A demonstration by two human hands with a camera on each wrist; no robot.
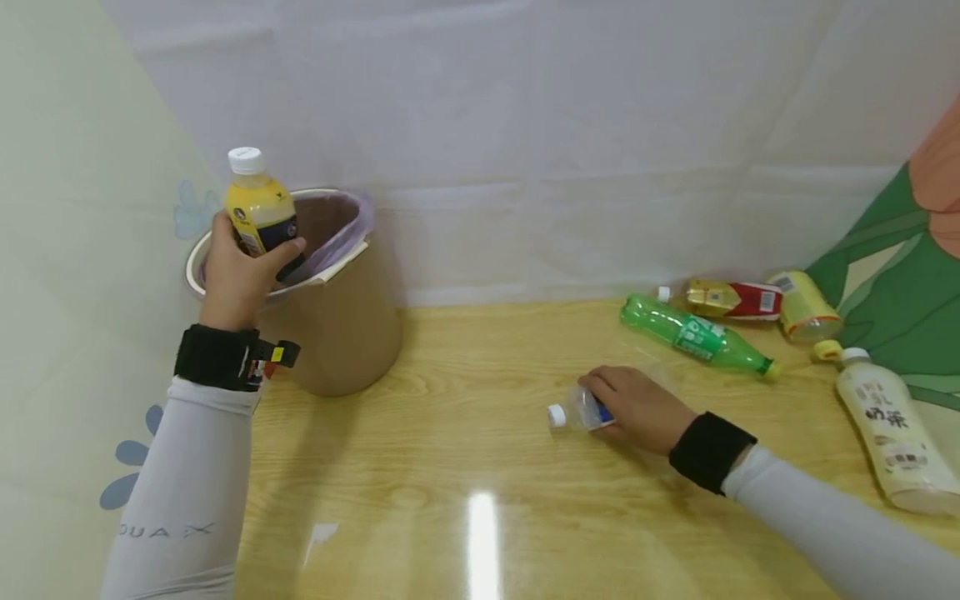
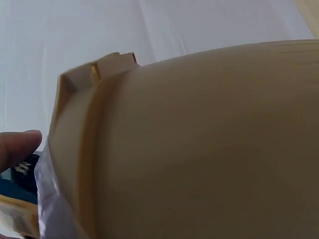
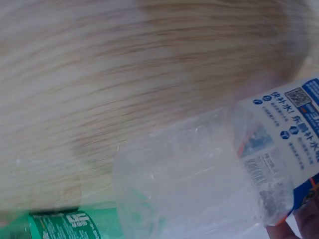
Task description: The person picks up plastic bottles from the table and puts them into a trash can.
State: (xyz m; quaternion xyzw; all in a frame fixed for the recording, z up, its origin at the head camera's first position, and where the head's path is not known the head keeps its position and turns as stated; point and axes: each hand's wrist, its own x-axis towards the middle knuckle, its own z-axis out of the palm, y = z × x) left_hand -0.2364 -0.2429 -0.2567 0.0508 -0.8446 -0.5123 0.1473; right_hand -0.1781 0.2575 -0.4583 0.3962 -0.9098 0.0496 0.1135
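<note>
At the left, my left hand [image 1: 238, 275] holds a yellow and dark-labelled drink bottle [image 1: 258, 200] upright, slightly tilted, white cap up. It is at the mouth of a brown trash bin [image 1: 345, 333] with a purple liner [image 1: 358, 218]. The left wrist view shows the bin's side [image 2: 199, 139] and a thumb [image 2: 20, 147] on the bottle. On the table, my right hand [image 1: 641, 408] grips a clear plastic bottle [image 1: 581, 408] lying on its side, white cap to the left. Its base and white-and-blue label [image 3: 279, 119] fill part of the right wrist view.
Right of the right hand lie a green bottle [image 1: 697, 337], a red-and-gold bottle [image 1: 735, 300], a yellow-labelled container [image 1: 806, 304] and a large cream-coloured bottle [image 1: 892, 433]. A cloth-covered wall [image 1: 525, 167] stands behind the wooden table [image 1: 420, 467].
</note>
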